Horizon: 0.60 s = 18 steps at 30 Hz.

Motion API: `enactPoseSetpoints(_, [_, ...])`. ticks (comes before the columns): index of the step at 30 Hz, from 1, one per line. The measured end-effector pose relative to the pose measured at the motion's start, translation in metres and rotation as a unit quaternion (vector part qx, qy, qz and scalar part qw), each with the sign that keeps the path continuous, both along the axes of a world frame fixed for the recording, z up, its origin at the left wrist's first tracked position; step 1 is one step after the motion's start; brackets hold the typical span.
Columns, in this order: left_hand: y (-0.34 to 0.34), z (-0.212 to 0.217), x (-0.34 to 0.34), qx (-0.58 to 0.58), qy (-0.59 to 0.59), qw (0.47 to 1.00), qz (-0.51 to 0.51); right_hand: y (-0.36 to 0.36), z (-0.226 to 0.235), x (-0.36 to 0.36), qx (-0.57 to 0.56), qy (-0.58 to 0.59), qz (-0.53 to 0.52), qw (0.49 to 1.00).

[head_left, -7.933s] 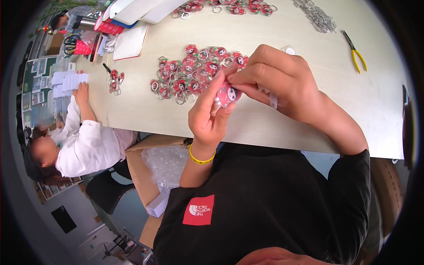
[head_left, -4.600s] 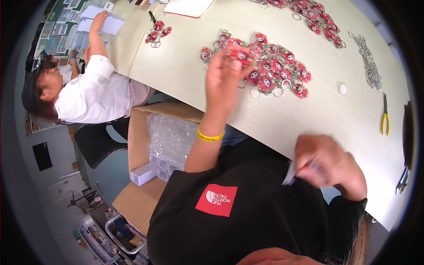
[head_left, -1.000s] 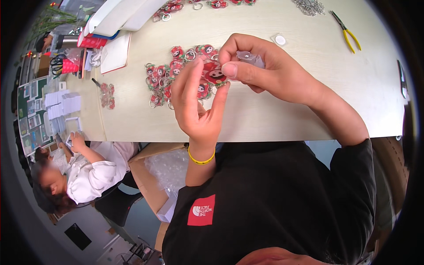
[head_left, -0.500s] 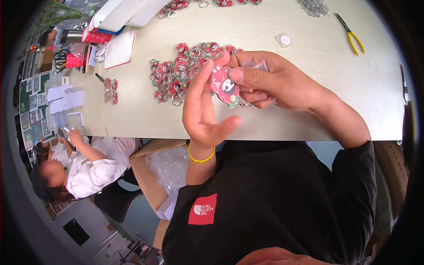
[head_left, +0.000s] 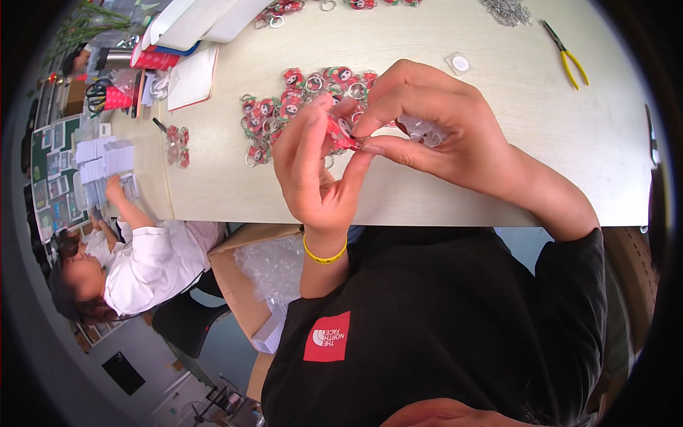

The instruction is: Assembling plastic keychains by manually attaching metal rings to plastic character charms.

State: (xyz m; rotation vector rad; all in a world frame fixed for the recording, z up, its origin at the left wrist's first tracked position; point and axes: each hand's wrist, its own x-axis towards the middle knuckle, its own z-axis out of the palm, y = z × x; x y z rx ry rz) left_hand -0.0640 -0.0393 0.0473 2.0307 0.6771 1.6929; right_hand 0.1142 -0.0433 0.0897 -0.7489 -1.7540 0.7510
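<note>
A red cartoon-character keychain charm (head_left: 343,133) is held between my two hands above the table. My left hand (head_left: 313,167) grips it from the left, thumb and fingers closed on it. The thumb and forefinger of my right hand (head_left: 455,132) pinch its right end, where small metal parts partly show. Crumpled clear plastic (head_left: 425,133) is tucked in the curl of my right hand; what it contains I cannot make out. Just behind my left hand spreads a pile of similar red keychains (head_left: 290,107) with metal rings, partly covered by my fingers.
Yellow-handled pliers (head_left: 569,64) and a heap of silver chains (head_left: 506,11) lie at the far right, near a small white disc (head_left: 459,63). White bins (head_left: 206,21) and a notebook (head_left: 196,78) stand back left. A co-worker (head_left: 153,263) sits left, beside a cardboard box (head_left: 238,285).
The charm has tilted from facing up to nearly edge-on. My left fingers have closed on it, and my right grip has shifted to its end. The co-worker's arm has reached forward to the white stacks.
</note>
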Motion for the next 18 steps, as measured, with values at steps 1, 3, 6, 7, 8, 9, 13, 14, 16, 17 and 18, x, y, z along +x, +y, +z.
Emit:
enactPoseSetpoints(1, [0.002, 0.000, 0.000, 0.026, 0.025, 0.999, 0.008, 0.000, -0.001, 0.001, -0.002, -0.002, 0.000, 1.000])
enactPoseSetpoints(3, [0.004, -0.002, -0.001, 0.044, 0.040, 0.998, 0.019, 0.000, -0.002, 0.001, -0.013, -0.009, 0.000, 1.000])
enactPoseSetpoints(6, [0.003, -0.002, 0.000, 0.056, 0.049, 0.997, 0.031, -0.001, -0.002, 0.002, -0.025, -0.015, 0.002, 1.000])
enactPoseSetpoints(7, [0.003, -0.002, 0.001, 0.052, 0.050, 0.997, 0.031, 0.002, -0.004, 0.002, -0.021, -0.014, 0.005, 1.000])
enactPoseSetpoints(8, [0.002, -0.002, 0.000, 0.048, 0.051, 0.997, 0.031, 0.003, -0.006, 0.002, -0.018, -0.012, 0.008, 1.000])
enactPoseSetpoints(9, [0.002, -0.001, 0.000, 0.039, 0.052, 0.997, 0.028, 0.003, -0.006, 0.002, -0.014, -0.019, 0.003, 1.000])
enactPoseSetpoints(13, [-0.001, -0.001, -0.001, 0.042, 0.075, 0.996, 0.040, 0.001, -0.005, -0.002, 0.010, -0.052, -0.024, 0.998])
enactPoseSetpoints(14, [-0.001, -0.002, 0.000, 0.045, 0.082, 0.994, 0.048, 0.000, -0.006, -0.002, 0.018, -0.062, -0.034, 0.997])
enactPoseSetpoints(16, [0.000, -0.010, 0.000, 0.051, 0.096, 0.992, 0.064, 0.006, -0.018, -0.004, -0.049, -0.058, -0.046, 0.996])
enactPoseSetpoints(17, [0.001, -0.011, 0.000, 0.040, 0.101, 0.992, 0.070, 0.010, -0.022, -0.004, -0.081, -0.057, -0.051, 0.994])
enactPoseSetpoints(18, [0.000, -0.010, 0.001, 0.004, 0.065, 0.997, 0.048, 0.011, -0.021, -0.003, -0.112, -0.039, -0.033, 0.992])
